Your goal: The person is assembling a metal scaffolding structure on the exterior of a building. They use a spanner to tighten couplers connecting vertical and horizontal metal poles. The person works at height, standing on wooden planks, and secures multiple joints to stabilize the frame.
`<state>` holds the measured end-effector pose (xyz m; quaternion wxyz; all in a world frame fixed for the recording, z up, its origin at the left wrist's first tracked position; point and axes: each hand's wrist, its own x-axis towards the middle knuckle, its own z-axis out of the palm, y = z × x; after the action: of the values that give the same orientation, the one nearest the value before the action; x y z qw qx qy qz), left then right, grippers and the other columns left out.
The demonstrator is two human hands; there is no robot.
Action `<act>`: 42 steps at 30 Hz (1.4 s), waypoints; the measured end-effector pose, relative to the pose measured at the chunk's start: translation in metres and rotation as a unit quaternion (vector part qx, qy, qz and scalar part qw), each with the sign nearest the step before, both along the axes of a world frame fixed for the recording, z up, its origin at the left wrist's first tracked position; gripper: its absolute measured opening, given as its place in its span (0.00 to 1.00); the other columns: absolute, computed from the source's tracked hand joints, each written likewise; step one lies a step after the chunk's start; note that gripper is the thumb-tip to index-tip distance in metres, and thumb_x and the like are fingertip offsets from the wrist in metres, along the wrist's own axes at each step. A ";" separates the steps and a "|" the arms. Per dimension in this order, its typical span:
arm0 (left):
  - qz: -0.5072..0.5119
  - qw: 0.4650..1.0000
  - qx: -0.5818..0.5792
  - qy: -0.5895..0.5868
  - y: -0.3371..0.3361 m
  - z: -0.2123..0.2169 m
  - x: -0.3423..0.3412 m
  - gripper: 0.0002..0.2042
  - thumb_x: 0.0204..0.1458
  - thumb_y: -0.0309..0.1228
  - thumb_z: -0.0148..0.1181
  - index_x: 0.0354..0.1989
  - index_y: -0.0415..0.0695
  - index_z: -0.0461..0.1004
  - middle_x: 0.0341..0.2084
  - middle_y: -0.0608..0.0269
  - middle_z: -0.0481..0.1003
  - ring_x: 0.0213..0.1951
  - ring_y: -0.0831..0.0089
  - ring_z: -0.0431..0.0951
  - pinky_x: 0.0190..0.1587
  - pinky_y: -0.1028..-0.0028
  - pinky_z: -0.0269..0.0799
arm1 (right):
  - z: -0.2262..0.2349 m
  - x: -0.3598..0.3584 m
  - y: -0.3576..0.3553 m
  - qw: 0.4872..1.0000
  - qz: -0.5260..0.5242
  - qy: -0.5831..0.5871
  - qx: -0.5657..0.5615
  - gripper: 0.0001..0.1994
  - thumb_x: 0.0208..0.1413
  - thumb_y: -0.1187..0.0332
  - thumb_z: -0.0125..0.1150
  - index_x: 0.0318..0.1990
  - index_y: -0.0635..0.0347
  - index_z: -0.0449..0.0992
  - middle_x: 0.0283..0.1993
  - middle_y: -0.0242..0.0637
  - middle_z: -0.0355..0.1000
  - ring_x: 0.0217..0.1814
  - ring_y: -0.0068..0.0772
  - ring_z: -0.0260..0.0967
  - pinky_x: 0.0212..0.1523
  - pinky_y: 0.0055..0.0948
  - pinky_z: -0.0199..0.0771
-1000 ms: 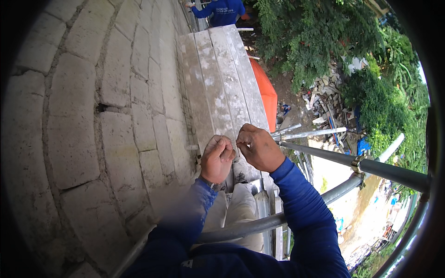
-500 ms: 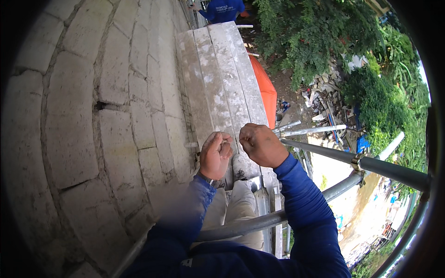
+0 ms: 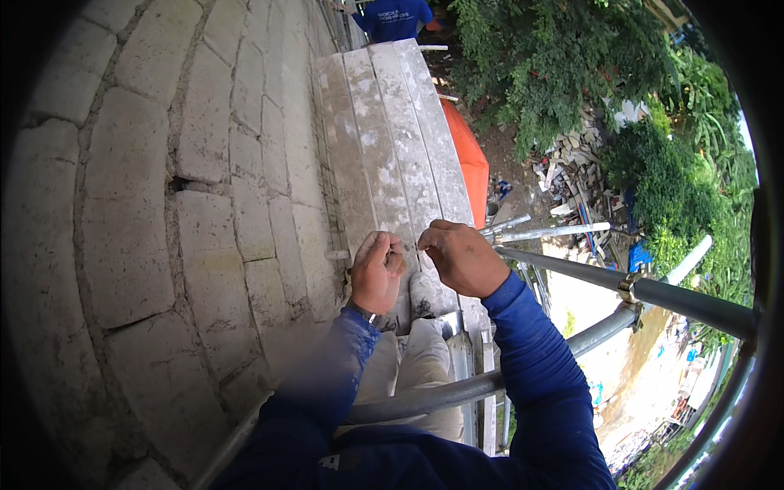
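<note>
In the head view, above the planks [image 3: 384,147], the left hand [image 3: 376,278] and the right hand [image 3: 464,257] are raised just beside each other, with a narrow gap between. The grip of each looks narrow: the left fingers are curled inward and the right fingers bend down toward them. Whether either is fully closed, or pinches some small thing, I cannot tell.

What could go wrong, in my judgement: a small piece, if there is one, could slip from the fingertips and fall through a seam of the planks, or over their right edge to the ground with the rubble [image 3: 572,163]. A careless step could also cause a loss of balance there, and the right elbow could knock the tube [image 3: 588,339] if the arm swings outward.

The planks, the nearest thing under both hands, lie along the wall [image 3: 212,245] and run away toward a co-worker [image 3: 394,20] in blue. They look grey and worn, with whitish patches and dark straight seams. Beyond their right edge, an orange sheet [image 3: 464,163] shows lower down.
</note>
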<state>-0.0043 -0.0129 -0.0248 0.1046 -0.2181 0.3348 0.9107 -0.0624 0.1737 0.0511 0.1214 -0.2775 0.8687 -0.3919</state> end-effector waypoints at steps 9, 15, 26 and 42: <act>-0.005 0.998 0.059 -0.015 0.000 -0.004 0.003 0.12 0.72 0.38 0.49 0.38 0.45 0.71 0.33 0.67 0.71 0.22 0.81 0.59 0.32 0.74 0.59 | 0.012 -0.001 0.002 0.999 -0.010 0.021 0.031 0.09 0.46 0.80 0.59 0.36 0.62 0.78 0.38 0.47 0.76 0.40 0.58 0.76 0.41 0.50 0.76; -0.038 0.995 0.089 -0.012 -0.001 -0.001 0.001 0.11 0.71 0.37 0.49 0.39 0.44 0.71 0.35 0.66 0.71 0.22 0.81 0.59 0.32 0.74 0.58 | 0.016 -0.003 0.003 0.998 -0.026 0.033 0.044 0.06 0.49 0.81 0.60 0.36 0.64 0.76 0.35 0.48 0.75 0.38 0.58 0.76 0.39 0.48 0.76; -0.095 0.995 0.016 0.023 -0.004 0.002 0.002 0.10 0.70 0.36 0.53 0.44 0.42 0.74 0.32 0.69 0.71 0.23 0.83 0.60 0.32 0.75 0.59 | 0.020 -0.005 0.002 0.999 -0.015 0.026 0.016 0.03 0.52 0.76 0.64 0.34 0.61 0.76 0.34 0.47 0.71 0.36 0.59 0.74 0.37 0.51 0.74; -0.029 0.997 -0.069 -0.031 -0.008 0.017 -0.006 0.15 0.72 0.41 0.51 0.36 0.44 0.74 0.25 0.72 0.70 0.24 0.84 0.63 0.28 0.76 0.58 | 0.021 0.004 -0.028 0.996 0.076 0.033 -0.018 0.07 0.49 0.73 0.72 0.34 0.61 0.80 0.34 0.41 0.69 0.35 0.48 0.71 0.35 0.42 0.72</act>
<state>-0.0102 -0.0204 -0.0080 0.1261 -0.2427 0.3994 0.8750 -0.0584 0.1455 0.0717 0.1168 -0.3581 0.8413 -0.3878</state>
